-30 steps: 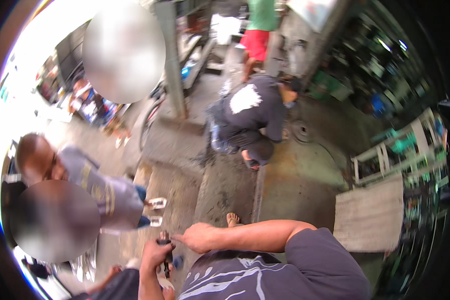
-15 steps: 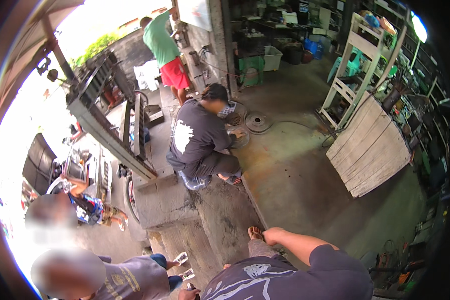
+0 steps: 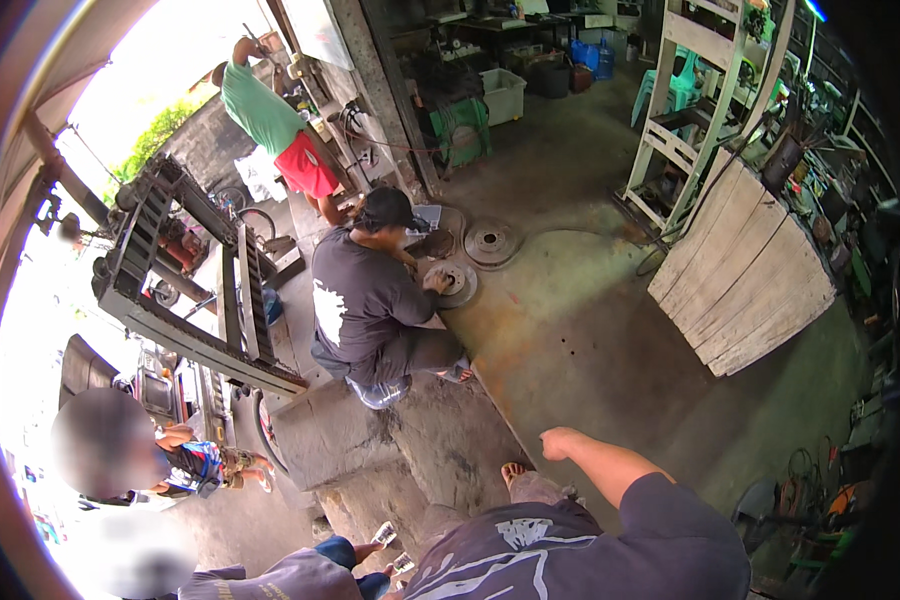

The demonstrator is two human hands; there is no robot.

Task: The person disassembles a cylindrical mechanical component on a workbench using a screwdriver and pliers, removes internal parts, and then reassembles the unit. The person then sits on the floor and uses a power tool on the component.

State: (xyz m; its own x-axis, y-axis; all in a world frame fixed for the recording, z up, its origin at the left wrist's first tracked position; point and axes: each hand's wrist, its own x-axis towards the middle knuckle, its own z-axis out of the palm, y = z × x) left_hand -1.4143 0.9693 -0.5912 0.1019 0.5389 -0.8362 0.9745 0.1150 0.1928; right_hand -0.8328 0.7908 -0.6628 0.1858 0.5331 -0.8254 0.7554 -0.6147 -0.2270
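Note:
My right hand (image 3: 562, 443) is held out past my bent knee, above the concrete floor. Its fingers look curled closed, and nothing shows in it. Below it is my sandalled foot (image 3: 512, 472). My left hand is out of view. Ahead, a co-worker in a dark shirt (image 3: 375, 305) squats on a low blue-grey seat (image 3: 380, 392). That person's hand (image 3: 438, 281) rests on a round grey metal disc (image 3: 459, 287) on the floor. Beyond it lies a second metal disc (image 3: 491, 243) with a raised hub, beside a pale tray (image 3: 426, 217).
A person in a green shirt (image 3: 263, 110) stands by a post. A steel frame (image 3: 185, 330) is at the left, near seated people. To the right are a leaning wooden board (image 3: 740, 275), a pale rack (image 3: 670, 140) and a floor cable (image 3: 580, 231). Concrete steps (image 3: 330, 430) adjoin the floor.
My right hand has lifted away from beside my foot and stretched forward. My left hand, earlier at the lower edge with something dark, has left view. The view has shifted.

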